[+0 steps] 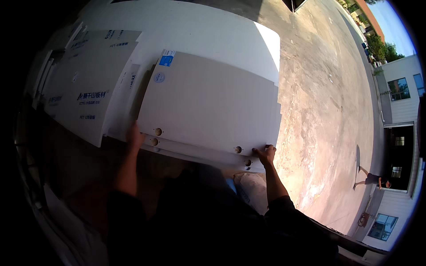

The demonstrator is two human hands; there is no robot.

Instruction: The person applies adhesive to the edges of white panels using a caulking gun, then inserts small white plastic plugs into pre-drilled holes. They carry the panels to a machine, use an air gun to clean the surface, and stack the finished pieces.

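A grey cabinet door panel (208, 93) lies on top of a small stack in front of me. It has a blue-and-white label (167, 58) and a round sticker (159, 77) at its far left corner, and round hinge holes along its near edge. Beneath it, another panel (195, 153) sticks out toward me and shows matching holes. My left hand (135, 135) is closed on the near left corner of the top panel, its fingertips partly hidden in shadow. At the near right corner my right hand (265, 155) grips the panel, thumb on its face.
The stack rests on a large white board (213, 26). More panels with blue print (88, 80) lie to the left. Below the right end sits a pale sack (252, 188). Sunlit concrete floor (319, 111) stretches right, where another person (372, 179) stands by a building.
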